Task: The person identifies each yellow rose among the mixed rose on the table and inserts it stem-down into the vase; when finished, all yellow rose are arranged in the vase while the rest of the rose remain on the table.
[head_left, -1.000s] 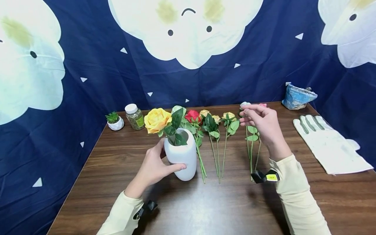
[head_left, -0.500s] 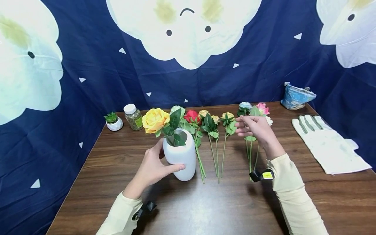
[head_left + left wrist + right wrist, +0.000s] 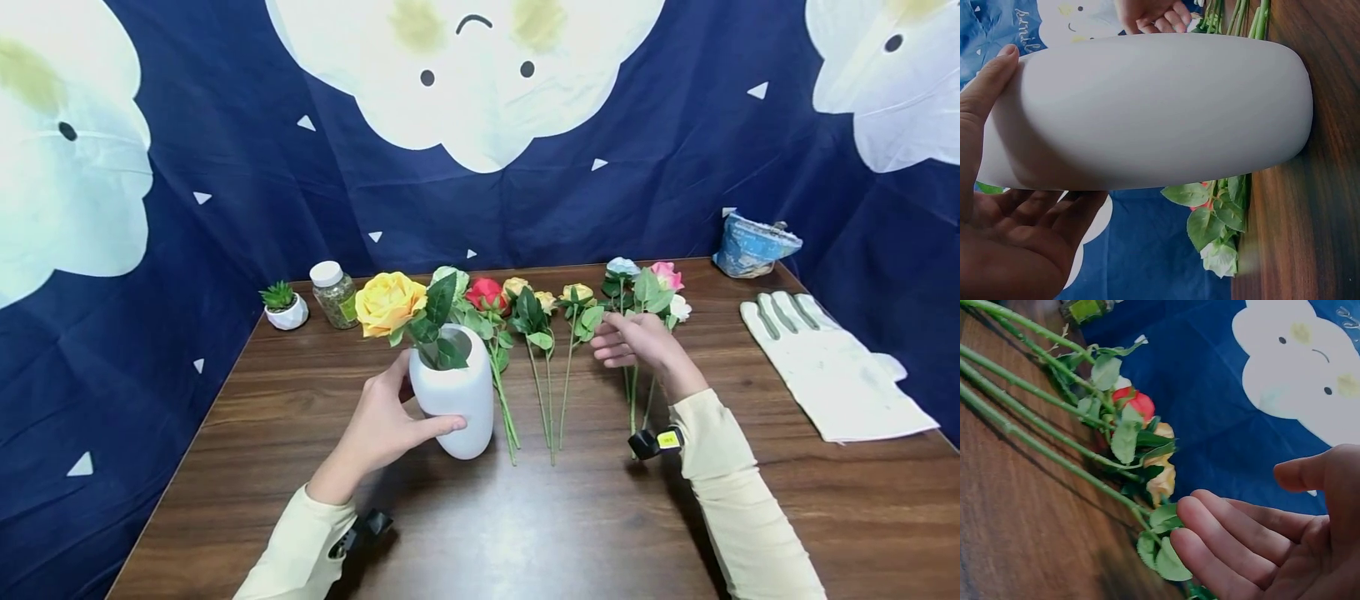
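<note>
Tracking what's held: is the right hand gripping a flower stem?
No; the right hand holds nothing in its wrist view, fingers loosely extended.

The vase (image 3: 454, 392) is smooth and matt, and the petals of the yellow rose (image 3: 388, 303) look like cloth. The counter (image 3: 570, 521) shows wood grain with a soft gloss, while the backdrop (image 3: 525, 212) is of creased cloth. The jar (image 3: 332, 298) is transparent, and the blue bag (image 3: 753, 248) looks like wrinkled plastic.

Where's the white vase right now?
Head view: the white vase is just left of centre, held in the person's left grip. The big yellow rose leans left from its mouth; the red rose lies beyond it.
</note>
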`<act>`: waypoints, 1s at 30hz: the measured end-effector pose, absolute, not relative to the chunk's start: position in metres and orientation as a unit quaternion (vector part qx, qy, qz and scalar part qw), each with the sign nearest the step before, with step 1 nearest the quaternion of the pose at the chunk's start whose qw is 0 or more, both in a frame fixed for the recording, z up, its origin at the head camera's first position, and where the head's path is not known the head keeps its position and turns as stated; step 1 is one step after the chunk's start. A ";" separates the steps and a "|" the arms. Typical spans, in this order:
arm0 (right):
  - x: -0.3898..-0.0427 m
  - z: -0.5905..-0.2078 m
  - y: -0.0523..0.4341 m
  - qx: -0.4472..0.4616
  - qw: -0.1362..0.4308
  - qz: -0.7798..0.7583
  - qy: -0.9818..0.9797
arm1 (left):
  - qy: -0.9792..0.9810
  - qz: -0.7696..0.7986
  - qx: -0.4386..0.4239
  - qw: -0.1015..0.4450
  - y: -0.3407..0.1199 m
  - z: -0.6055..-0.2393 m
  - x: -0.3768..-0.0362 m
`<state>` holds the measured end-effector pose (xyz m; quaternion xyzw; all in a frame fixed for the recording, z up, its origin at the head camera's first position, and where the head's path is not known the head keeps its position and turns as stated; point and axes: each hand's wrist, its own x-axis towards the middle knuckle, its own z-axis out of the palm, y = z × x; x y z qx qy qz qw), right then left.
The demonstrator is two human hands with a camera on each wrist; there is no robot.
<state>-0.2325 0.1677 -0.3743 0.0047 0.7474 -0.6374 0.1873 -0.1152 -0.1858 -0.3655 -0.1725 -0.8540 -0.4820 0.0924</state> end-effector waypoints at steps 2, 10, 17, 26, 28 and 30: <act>-0.233 -0.378 0.166 0.004 0.194 -0.638 0.745 | -0.856 -0.478 -0.172 0.094 -0.187 -0.365 -0.115; -0.238 -0.399 0.159 0.016 0.224 -0.636 0.739 | -0.863 -0.464 -0.171 0.103 -0.188 -0.364 -0.115; -0.238 -0.407 0.155 0.037 0.241 -0.644 0.725 | -0.863 -0.466 -0.166 0.100 -0.186 -0.365 -0.115; -0.238 -0.408 0.149 0.039 0.238 -0.645 0.726 | -0.861 -0.468 -0.170 0.102 -0.186 -0.364 -0.115; -0.238 -0.409 0.148 0.042 0.240 -0.644 0.725 | -0.860 -0.471 -0.171 0.100 -0.186 -0.364 -0.115; -0.238 -0.411 0.148 0.044 0.242 -0.646 0.723 | -0.859 -0.473 -0.171 0.098 -0.185 -0.365 -0.115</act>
